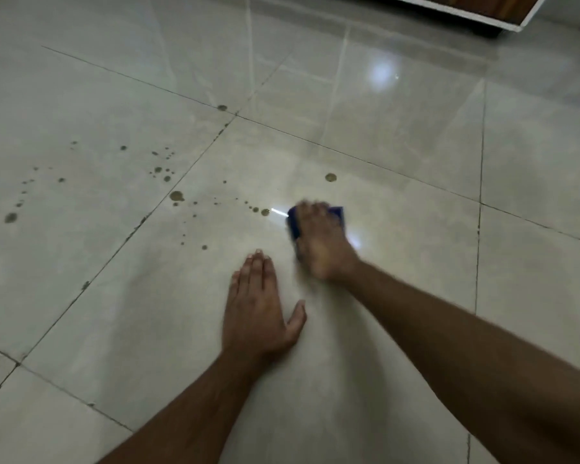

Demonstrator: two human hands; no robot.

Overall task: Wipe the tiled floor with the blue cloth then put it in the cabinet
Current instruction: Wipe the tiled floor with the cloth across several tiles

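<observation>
The right hand [318, 239] presses the blue cloth [295, 226] onto the tiled floor [416, 145] at centre frame, its fingers blurred, so whether they curl round the cloth I cannot tell. The left hand [258, 309] lies flat and spread just below it, holding nothing. Brown spots [176, 195] trail toward the left edge; a hurried pass could smear or miss them. The cabinet [482, 15] sits upper right. No writing is legible.
</observation>
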